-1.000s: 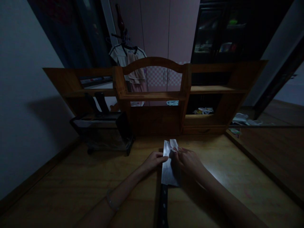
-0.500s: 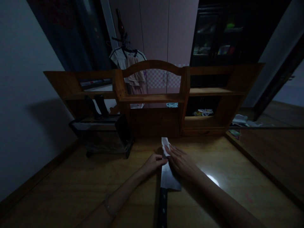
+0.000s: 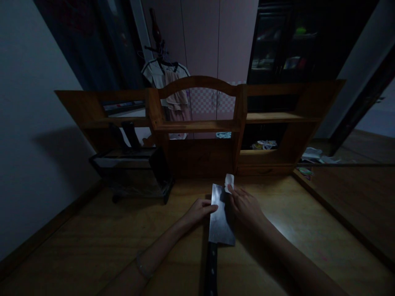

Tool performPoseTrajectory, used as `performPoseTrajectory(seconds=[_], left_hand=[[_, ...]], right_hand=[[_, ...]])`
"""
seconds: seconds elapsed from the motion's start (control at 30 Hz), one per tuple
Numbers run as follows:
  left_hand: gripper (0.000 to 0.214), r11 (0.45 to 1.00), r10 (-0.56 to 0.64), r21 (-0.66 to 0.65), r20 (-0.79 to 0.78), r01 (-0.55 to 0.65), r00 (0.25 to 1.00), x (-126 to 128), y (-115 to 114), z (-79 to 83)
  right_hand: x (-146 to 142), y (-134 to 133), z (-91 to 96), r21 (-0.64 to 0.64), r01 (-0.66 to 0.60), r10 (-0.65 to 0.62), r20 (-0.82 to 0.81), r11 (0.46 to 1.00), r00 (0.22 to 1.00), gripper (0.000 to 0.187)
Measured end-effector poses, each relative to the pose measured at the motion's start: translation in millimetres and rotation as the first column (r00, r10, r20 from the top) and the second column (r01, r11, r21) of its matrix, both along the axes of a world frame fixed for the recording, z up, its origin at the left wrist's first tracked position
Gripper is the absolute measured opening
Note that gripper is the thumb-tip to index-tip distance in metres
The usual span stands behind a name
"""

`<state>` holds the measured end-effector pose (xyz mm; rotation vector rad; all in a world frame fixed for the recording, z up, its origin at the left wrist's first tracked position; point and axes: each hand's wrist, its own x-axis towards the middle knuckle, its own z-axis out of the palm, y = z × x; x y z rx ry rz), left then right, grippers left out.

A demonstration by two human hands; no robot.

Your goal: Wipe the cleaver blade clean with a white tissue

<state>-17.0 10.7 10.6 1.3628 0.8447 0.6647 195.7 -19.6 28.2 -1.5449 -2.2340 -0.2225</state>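
Note:
A cleaver [image 3: 221,226] with a broad steel blade and a black riveted handle points away from me over the wooden desk. My left hand [image 3: 199,211] pinches the blade's left edge, thumb on top and the other fingers partly hidden beneath. Just off the blade's upper right side is my right hand [image 3: 245,205], its fingers closed on a folded white tissue [image 3: 229,183]. The tissue's far end sticks out beyond the fingertips. Nobody grips the handle, which runs towards the bottom of the view.
A knife block [image 3: 132,176] with black-handled knives stands at the left. Across the back rises a wooden shelf unit [image 3: 197,126]. A white wall [image 3: 27,144] bounds the left side, and a raised wooden edge [image 3: 336,216] runs along the right.
My right hand has moved right with the tissue, off the blade, so the upper blade now shows. My left hand keeps its hold on the cleaver.

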Motion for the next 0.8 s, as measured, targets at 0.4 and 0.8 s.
performPoseTrajectory(seconds=[0.4, 0.8], left_hand=[[0.032, 1.000, 0.027, -0.006, 0.040, -0.027, 0.999, 3, 6, -8.9], [0.029, 0.987, 0.154, -0.061, 0.121, -0.147, 0.981, 4, 8, -11.7]], right_hand=[[-10, -11, 9.2, -0.087, -0.260, 0.266, 0.077, 0.962, 0.961, 0.050], [-11, -10, 3.0, -0.014, -0.154, 0.154, 0.058, 0.988, 0.986, 0.050]])
